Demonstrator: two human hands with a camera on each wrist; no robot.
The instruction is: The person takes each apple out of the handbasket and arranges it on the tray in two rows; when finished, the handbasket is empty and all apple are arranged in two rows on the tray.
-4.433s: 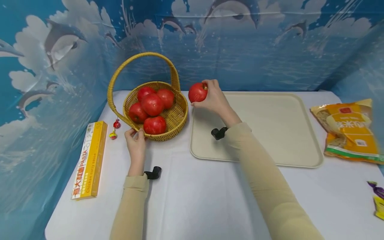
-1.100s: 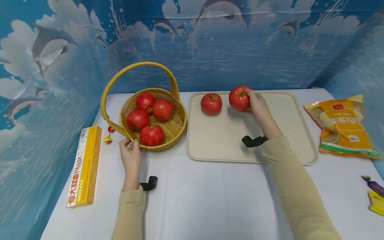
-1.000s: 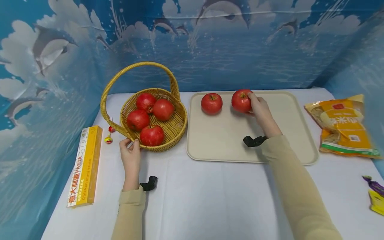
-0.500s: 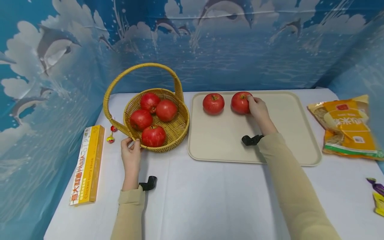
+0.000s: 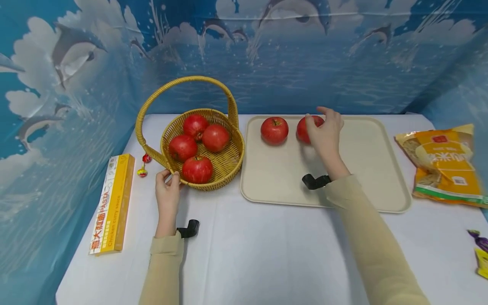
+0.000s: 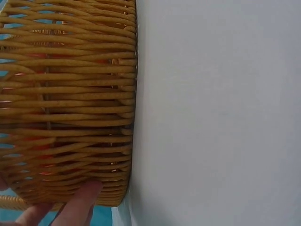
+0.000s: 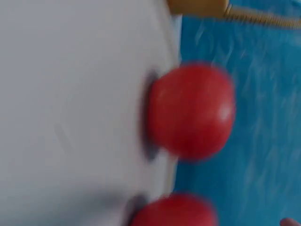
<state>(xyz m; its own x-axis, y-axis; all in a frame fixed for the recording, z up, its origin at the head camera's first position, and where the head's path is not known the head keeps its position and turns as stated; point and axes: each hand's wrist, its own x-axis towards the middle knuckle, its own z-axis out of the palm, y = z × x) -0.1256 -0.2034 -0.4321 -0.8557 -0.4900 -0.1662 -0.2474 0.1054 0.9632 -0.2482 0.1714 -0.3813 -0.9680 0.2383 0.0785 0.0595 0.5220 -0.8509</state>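
My left hand (image 5: 167, 195) pinches the near-left rim of a yellow wicker basket (image 5: 229, 173), its thumb on the rim. In the left wrist view, fingertips touch the woven wall of the basket (image 6: 70, 103). Several red apples (image 5: 197, 169) lie inside, below a tall arched handle. Two red apples stand on the beige tray (image 5: 366, 169): a left apple (image 5: 274, 131) and a right apple (image 5: 303, 132). Above the right apple, partly hiding it, is my right hand (image 5: 328, 137), thumb and fingers spread and holding nothing. A blurred apple (image 7: 190, 110) fills the middle of the right wrist view.
A yellow pasta box (image 5: 112, 205) lies at the left, with wrapped lollipops (image 5: 142, 172) beside it. An orange-yellow food bag (image 5: 444, 165) rests right of the tray. Wrapped candies (image 5: 482, 258) lie at the right edge. A blue dolphin-print curtain (image 5: 305, 76) surrounds the white table.
My right hand brought two apples from the basket to the tray, set the second down right of the first, and has now let go and lifted slightly. My left hand stays on the basket rim.
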